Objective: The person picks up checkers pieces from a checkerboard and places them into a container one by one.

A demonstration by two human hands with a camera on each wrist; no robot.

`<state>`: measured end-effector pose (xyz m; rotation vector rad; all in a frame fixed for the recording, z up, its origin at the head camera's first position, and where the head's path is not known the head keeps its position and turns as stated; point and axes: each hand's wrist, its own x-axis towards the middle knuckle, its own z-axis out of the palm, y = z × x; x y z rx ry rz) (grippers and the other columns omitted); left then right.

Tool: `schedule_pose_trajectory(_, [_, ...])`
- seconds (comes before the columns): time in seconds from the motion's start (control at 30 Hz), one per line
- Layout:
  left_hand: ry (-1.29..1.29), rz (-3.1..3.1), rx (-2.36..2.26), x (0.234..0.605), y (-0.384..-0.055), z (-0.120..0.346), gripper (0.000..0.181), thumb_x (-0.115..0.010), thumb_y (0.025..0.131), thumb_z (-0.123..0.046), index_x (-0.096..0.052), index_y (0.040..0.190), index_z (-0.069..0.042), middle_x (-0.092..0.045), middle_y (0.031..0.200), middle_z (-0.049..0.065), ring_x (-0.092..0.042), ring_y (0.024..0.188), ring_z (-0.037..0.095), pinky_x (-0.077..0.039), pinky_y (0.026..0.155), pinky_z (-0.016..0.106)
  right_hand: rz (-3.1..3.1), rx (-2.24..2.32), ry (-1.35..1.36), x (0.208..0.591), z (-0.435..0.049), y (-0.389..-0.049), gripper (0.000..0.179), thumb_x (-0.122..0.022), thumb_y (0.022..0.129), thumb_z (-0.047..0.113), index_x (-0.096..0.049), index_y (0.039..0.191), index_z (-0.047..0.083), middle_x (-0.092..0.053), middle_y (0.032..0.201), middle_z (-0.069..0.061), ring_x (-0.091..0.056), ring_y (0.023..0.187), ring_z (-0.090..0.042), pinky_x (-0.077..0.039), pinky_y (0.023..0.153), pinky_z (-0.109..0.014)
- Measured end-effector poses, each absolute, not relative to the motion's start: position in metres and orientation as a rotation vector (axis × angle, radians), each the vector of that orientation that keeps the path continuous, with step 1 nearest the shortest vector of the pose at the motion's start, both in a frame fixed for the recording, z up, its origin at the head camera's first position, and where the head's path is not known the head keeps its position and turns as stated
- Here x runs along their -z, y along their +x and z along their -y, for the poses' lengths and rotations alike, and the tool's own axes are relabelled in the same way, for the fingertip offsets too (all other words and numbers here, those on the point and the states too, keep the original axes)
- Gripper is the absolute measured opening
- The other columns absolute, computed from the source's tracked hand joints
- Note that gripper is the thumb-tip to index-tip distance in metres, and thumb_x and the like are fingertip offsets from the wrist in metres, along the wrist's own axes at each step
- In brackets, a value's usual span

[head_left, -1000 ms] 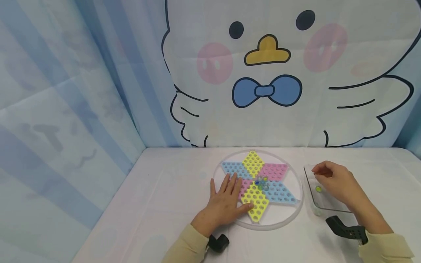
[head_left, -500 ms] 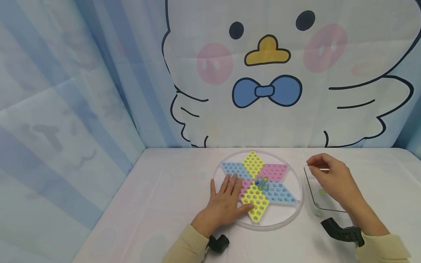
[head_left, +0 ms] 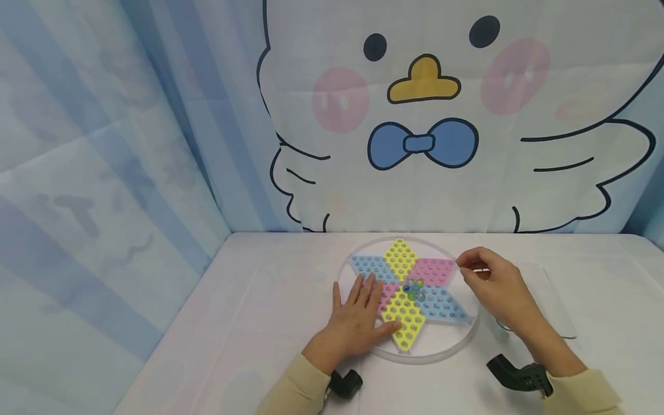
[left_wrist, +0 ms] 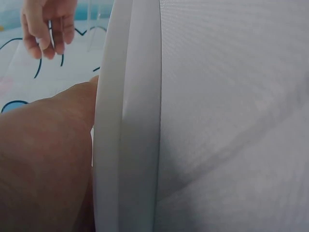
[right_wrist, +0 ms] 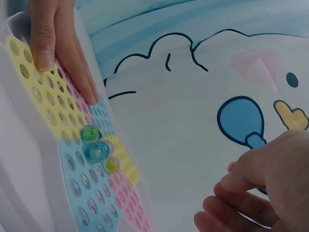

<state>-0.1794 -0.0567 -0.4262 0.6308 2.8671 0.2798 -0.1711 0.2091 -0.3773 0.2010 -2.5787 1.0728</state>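
My left hand [head_left: 355, 325] rests flat on the left side of a round Chinese checkers board [head_left: 460, 288], fingers spread and thumb on the near yellow point. Several glass marbles [right_wrist: 96, 151], clear, blue and yellow-green, sit clustered at the star's centre. Beyond the board's right rim, my right hand [head_left: 495, 279] hovers with thumb and index finger pinched together. A tiny glint at those fingertips looks like a clear marble, mostly hidden by them. The right wrist view shows the thumb and bent fingers raised beside the board.
Right of the board lies a transparent shallow tray [head_left: 550, 302], partly covered by the right forearm. A printed cartoon curtain [head_left: 420, 196] hangs along the table's back edge. Black wrist straps [head_left: 519, 373] stick out below the hands.
My right hand has moved left from over the tray toward the board's right rim, keeping its pinch. The left hand has stayed in place on the board.
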Motion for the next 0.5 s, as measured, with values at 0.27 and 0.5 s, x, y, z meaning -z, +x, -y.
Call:
schedule_pose_trajectory(0.27, [0.630, -2.873, -0.286, 0.425, -0.179, 0.057, 0.091, -0.033, 0.094, -0.074, -0.009, 0.161, -0.018, -0.001, 0.169, 0.002, 0.004, 0.157, 0.024, 0.005, 0.119, 0.066, 2.580, -1.085, 0.289, 0.384, -0.194, -0.171, 0.015, -0.061, 0.095, 0.003, -0.062, 0.110, 0.004, -0.067, 0.110, -0.013, -0.063, 0.102, -0.027, -0.041, 0.081, -0.004])
schedule_pose_trajectory(0.5, [0.630, -2.871, -0.290, 0.426, -0.180, 0.056, 0.091, -0.033, 0.094, -0.075, -0.009, 0.161, -0.019, 0.000, 0.169, 0.001, 0.004, 0.156, 0.024, 0.005, 0.119, 0.066, 2.590, -1.111, 0.338, 0.391, -0.186, -0.172, 0.014, -0.062, 0.094, 0.001, -0.063, 0.107, 0.005, -0.067, 0.107, -0.009, -0.063, 0.099, -0.023, -0.049, 0.081, -0.012])
